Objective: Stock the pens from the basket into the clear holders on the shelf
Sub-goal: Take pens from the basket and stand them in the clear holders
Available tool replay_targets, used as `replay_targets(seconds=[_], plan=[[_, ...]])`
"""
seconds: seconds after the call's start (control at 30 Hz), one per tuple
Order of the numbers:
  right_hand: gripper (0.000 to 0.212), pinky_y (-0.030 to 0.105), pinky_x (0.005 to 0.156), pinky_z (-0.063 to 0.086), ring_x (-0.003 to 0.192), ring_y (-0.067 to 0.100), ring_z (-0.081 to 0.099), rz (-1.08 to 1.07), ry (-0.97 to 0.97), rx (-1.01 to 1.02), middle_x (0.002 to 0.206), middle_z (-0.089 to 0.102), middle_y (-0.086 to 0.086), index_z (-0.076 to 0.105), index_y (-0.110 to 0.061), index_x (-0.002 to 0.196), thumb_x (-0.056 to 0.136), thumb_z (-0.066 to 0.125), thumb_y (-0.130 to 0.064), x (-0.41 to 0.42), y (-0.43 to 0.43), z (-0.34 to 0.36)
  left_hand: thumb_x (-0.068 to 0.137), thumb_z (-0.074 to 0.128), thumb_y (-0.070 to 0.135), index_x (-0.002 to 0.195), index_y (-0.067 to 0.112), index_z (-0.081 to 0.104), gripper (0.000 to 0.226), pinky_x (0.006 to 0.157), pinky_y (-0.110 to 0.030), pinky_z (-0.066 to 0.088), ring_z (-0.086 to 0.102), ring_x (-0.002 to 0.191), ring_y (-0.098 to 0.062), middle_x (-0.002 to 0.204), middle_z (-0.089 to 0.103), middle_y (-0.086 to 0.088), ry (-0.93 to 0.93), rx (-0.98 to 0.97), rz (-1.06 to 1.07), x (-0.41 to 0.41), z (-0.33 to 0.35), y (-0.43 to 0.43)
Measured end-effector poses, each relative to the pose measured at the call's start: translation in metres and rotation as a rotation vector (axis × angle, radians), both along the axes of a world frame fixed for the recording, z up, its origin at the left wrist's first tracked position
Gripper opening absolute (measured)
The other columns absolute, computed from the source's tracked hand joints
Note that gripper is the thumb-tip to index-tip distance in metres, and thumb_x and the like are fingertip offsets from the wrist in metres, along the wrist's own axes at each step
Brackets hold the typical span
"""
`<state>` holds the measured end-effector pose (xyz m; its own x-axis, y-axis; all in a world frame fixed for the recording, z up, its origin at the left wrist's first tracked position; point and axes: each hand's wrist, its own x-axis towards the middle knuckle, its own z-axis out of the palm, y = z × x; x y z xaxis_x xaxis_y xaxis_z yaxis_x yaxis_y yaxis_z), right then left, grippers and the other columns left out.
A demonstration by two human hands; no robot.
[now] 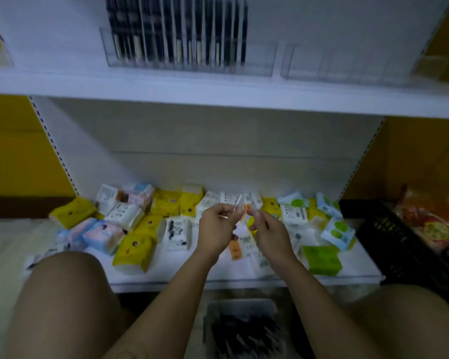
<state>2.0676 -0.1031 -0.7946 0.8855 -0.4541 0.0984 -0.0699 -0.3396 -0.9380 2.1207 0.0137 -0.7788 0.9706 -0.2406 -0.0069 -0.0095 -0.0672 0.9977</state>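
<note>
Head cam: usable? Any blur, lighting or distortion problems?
Head view: dim, low contrast throughout; motion blur smears the clear holders and the basket of pens; left hand and right hand are soft, so the thin stick and orange-tagged item they pinch are unidentifiable; wide-angle bends the shelf edge slightly.

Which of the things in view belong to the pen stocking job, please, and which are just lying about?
On the job: basket of dark pens; stocked clear holder; unfilled clear holder; thin pen-like item pinched by left hand and right hand.
Lying about: tissue packs on the lower shelf; black crate; orange snack bags.
</note>
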Motion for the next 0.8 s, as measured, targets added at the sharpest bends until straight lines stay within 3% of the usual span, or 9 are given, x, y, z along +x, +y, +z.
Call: replay_targets(seconds=[0.07, 0.17, 0.33, 0.47, 0.53, 0.63, 0.7, 0.8], plan=[[0.024, 0.014, 0.054, 0.041, 0.054, 0.001, 0.051, 0.011, -0.086, 0.02, 0.071, 0.056, -0.002, 0.068, -0.014, 0.096, 0.102, 0.046, -0.019, 0.003, -0.001, 0.029, 0.09, 0.066, 0.015, 0.091, 0.003, 0.07, 0.013, 0.057, -0.026, 0.056, 0.059, 0.056, -0.003, 0.069, 0.062, -0.001, -0.051, -0.046, -0.041, 0.003, 0.03, -0.003], [0.026, 0.022, 0.054, 0.043, 0.057, 0.009, 0.05, 0.005, -0.192, 0.041, 0.067, 0.056, 0.0, 0.066, -0.026, 0.083, 0.1, 0.048, -0.019, 0.001, 0.0, 0.079, 0.087, 0.069, 0.017, 0.089, 0.01, 0.073, 0.008, 0.069, -0.037, 0.057, 0.065, 0.064, -0.014, 0.069, 0.069, -0.003, -0.171, -0.019, -0.109, 0.008, 0.075, -0.002], [0.022, 0.022, 0.059, 0.041, 0.057, 0.001, 0.048, 0.034, -0.356, -0.041, 0.065, 0.061, -0.013, 0.066, -0.04, 0.088, 0.098, 0.052, -0.026, -0.008, -0.002, 0.145, 0.089, 0.065, 0.011, 0.091, 0.023, 0.067, 0.013, 0.063, -0.032, 0.055, 0.065, 0.064, -0.015, 0.074, 0.069, -0.004, -0.378, -0.059, -0.175, 0.004, 0.141, 0.0], [0.016, 0.018, 0.069, 0.047, 0.069, -0.004, 0.057, 0.053, -0.437, -0.051, 0.08, 0.066, -0.011, 0.068, -0.03, 0.093, 0.097, 0.055, -0.021, -0.011, -0.006, 0.191, 0.092, 0.062, 0.011, 0.092, 0.02, 0.063, 0.01, 0.066, -0.033, 0.059, 0.07, 0.071, -0.019, 0.087, 0.068, -0.009, -0.483, -0.059, -0.168, 0.001, 0.189, 0.003], [0.015, 0.016, 0.071, 0.05, 0.074, -0.006, 0.058, 0.053, -0.485, -0.049, 0.086, 0.067, -0.009, 0.067, -0.031, 0.096, 0.096, 0.058, -0.02, -0.01, -0.009, 0.215, 0.093, 0.061, 0.01, 0.106, 0.016, 0.062, 0.014, 0.068, -0.037, 0.06, 0.071, 0.072, -0.018, 0.09, 0.067, -0.01, -0.51, -0.082, -0.164, 0.003, 0.211, 0.005], [0.017, 0.021, 0.072, 0.055, 0.083, 0.003, 0.063, 0.057, -0.508, -0.077, 0.094, 0.067, -0.005, 0.067, -0.025, 0.108, 0.094, 0.06, -0.018, -0.003, -0.014, 0.245, 0.093, 0.061, 0.014, 0.127, 0.026, 0.054, 0.037, 0.069, -0.033, 0.06, 0.071, 0.076, -0.013, 0.09, 0.07, -0.006, -0.591, -0.052, -0.192, 0.007, 0.24, 0.011], [0.026, 0.03, 0.074, 0.057, 0.088, 0.017, 0.066, 0.058, -0.524, -0.071, 0.095, 0.065, 0.0, 0.063, -0.021, 0.118, 0.093, 0.062, -0.014, 0.007, -0.017, 0.262, 0.093, 0.06, 0.014, 0.129, 0.032, 0.053, 0.041, 0.069, -0.028, 0.059, 0.069, 0.08, -0.012, 0.089, 0.071, -0.004, -0.667, -0.019, -0.198, 0.012, 0.256, 0.015], [0.038, 0.033, 0.073, 0.058, 0.084, 0.02, 0.068, 0.086, -0.588, -0.082, 0.087, 0.063, 0.003, 0.057, -0.031, 0.124, 0.092, 0.063, -0.011, 0.022, -0.022, 0.283, 0.093, 0.059, 0.013, 0.126, 0.029, 0.055, 0.037, 0.069, -0.032, 0.059, 0.067, 0.077, -0.016, 0.089, 0.07, -0.006, -0.725, -0.007, -0.19, 0.022, 0.281, 0.016]])
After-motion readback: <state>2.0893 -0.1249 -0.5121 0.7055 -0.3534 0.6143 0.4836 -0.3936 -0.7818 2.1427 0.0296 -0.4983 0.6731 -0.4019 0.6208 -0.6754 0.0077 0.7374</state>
